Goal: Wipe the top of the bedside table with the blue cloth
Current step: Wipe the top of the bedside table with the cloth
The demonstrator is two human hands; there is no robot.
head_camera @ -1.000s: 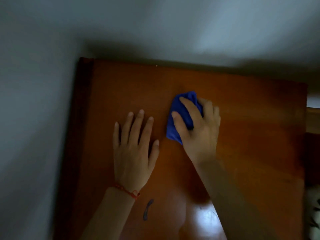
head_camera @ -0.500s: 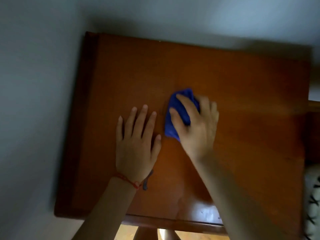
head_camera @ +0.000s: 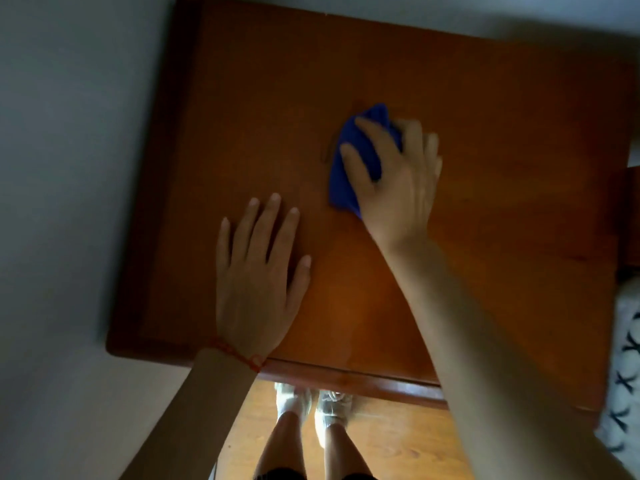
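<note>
The bedside table's reddish-brown wooden top [head_camera: 502,140] fills most of the view. A bunched blue cloth [head_camera: 341,174] lies near the middle of it. My right hand [head_camera: 394,178] presses down on the cloth, fingers spread over it, so only its left and far edges show. My left hand [head_camera: 258,271] rests flat on the wood to the left and nearer the front edge, fingers apart and holding nothing; a red string circles its wrist.
A pale wall [head_camera: 69,168] runs along the table's left side and behind it. Bedding with a dark pattern [head_camera: 627,368] borders the right edge. Below the front edge are a wooden floor [head_camera: 398,445] and my legs and shoes [head_camera: 311,410].
The view has tilted down, so the table's front edge, floor and my feet now show. My right hand and the cloth have shifted away from my left hand, towards the right.
</note>
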